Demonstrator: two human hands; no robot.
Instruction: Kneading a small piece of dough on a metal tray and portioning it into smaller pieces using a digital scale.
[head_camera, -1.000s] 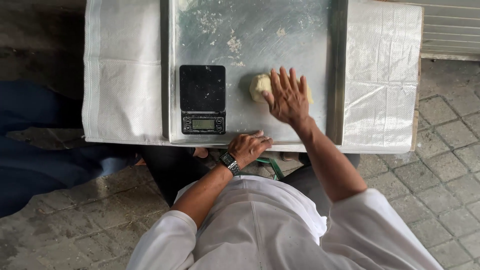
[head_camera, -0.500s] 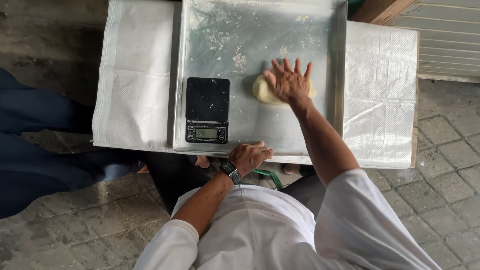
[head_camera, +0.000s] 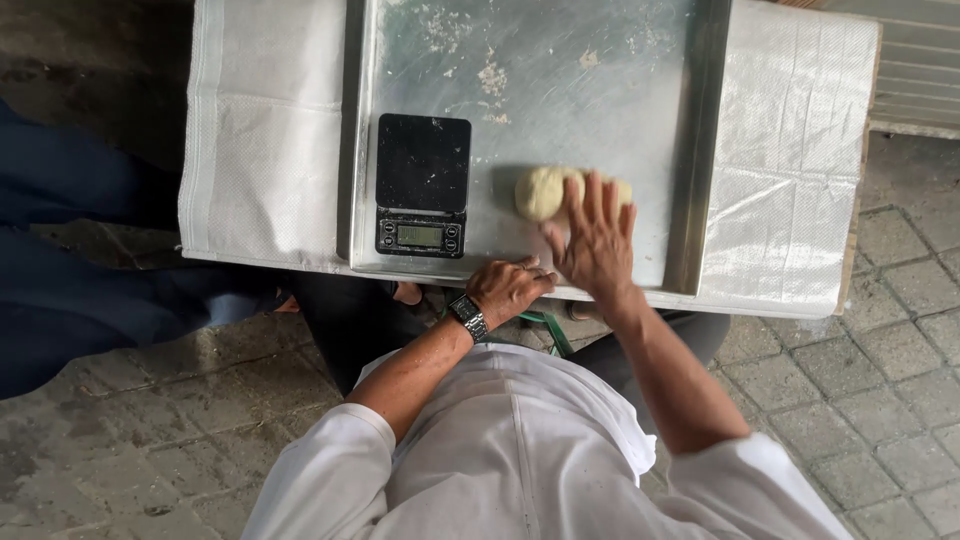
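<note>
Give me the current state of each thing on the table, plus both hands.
dough piece: pale lump lying on the tray, partly under the right hand.
right hand: open, fingers spread, palm down over the dough.
left hand: curled at the tray's near edge, holding nothing visible.
scale: platform bare, display lit.
metal tray: flat, floury smears at the far end.
white woven cloth: spread under the tray.

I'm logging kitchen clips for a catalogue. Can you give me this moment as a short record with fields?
setting: metal tray on a table covered with white woven cloth
right hand: flat, fingers spread, on a lump of dough
left hand: curled at the tray's near edge, wristwatch on
beside dough: black kitchen scale, to its left
tray surface: flour and dough specks
floor: paving stones
</note>
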